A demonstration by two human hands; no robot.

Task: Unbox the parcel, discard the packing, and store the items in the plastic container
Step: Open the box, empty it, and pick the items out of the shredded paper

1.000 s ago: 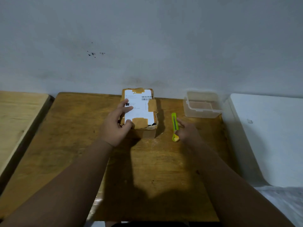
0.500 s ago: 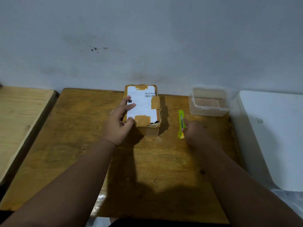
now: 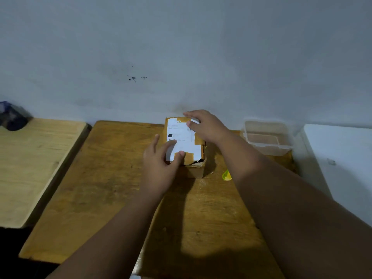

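A taped parcel (image 3: 184,146) on a worn wooden table (image 3: 96,188) against a stained wall (image 3: 181,47) is touched by the spread-fingered left hand (image 3: 161,164) and right hand (image 3: 205,125).

The right hand (image 3: 207,127) has left the yellow-green utility knife (image 3: 226,175) and now lies over the far right corner of the taped cardboard parcel (image 3: 184,143), fingers spread on the label, near the middle of the frame. The knife is mostly hidden behind the right forearm; only its near tip shows. The left hand (image 3: 161,168) has slid to the parcel's near left corner.
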